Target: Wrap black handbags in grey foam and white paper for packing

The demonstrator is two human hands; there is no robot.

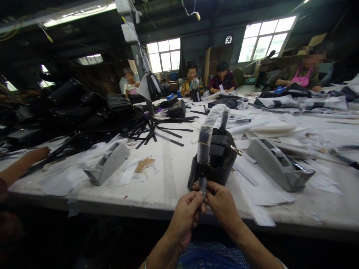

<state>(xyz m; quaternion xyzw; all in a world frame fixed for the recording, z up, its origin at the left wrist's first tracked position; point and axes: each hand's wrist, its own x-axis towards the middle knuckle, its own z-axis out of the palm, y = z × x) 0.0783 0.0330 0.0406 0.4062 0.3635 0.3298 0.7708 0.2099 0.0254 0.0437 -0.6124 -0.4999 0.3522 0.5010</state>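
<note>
A black handbag [223, 151] stands upright near the front edge of the table, its arched handle [203, 145] covered in clear plastic. A gold-coloured clasp [236, 150] sticks out at its right side. From the near side of the bag hangs a short strap end [203, 185], which looks wrapped in plastic too. My left hand [187, 213] is closed, pinching this strap end between thumb and fingers. Close against it, my right hand [222, 203] has its fingers curled round the strap at the bag's lower front. Some of its fingertips are hidden.
Grey tape dispensers [108, 164] [280, 164] flank the bag. Tags [144, 165], loose black straps [157, 129] and white sheets [260, 183] lie about. Black bags are piled [81, 104] at left. A co-worker's arm [25, 164] reaches in from the left; several people sit across the table.
</note>
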